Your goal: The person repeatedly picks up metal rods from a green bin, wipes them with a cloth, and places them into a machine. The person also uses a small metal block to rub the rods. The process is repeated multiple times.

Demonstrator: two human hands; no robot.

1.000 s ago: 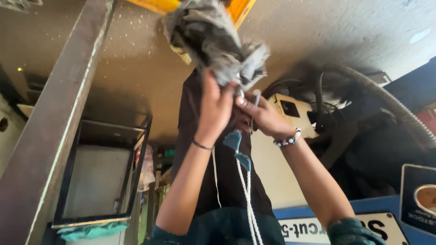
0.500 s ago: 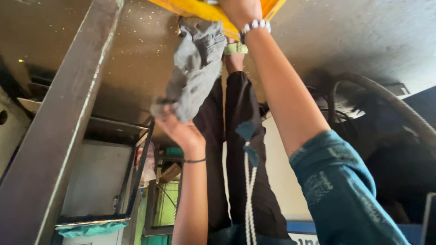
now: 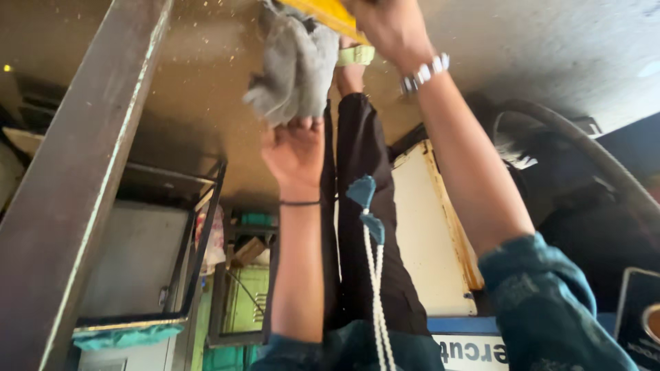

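My left hand (image 3: 295, 148), with a thin black band at the wrist, grips the lower end of a crumpled grey cloth (image 3: 292, 69). The cloth's other end lies against a yellow object (image 3: 323, 10) at the top edge of the view. My right hand (image 3: 385, 27), with a beaded bracelet and a teal sleeve, is closed over that yellow object's edge, its fingers partly cut off by the frame. Between my arms are black trouser legs (image 3: 361, 206) and a foot in a pale green sandal strap (image 3: 354, 56). White cords with teal tassels (image 3: 371, 227) hang in front of them.
A broad steel beam (image 3: 82, 185) runs diagonally on the left. Beside it stands a black metal-framed cabinet (image 3: 144, 261). A cream, rust-edged panel (image 3: 426, 233) sits right of the legs, and a thick black hose (image 3: 584, 151) curves at far right. Speckled concrete (image 3: 192, 89) fills the background.
My right hand let go of the cloth and went up to the yellow object. My left hand slid to the cloth's lower end and keeps hold of it.
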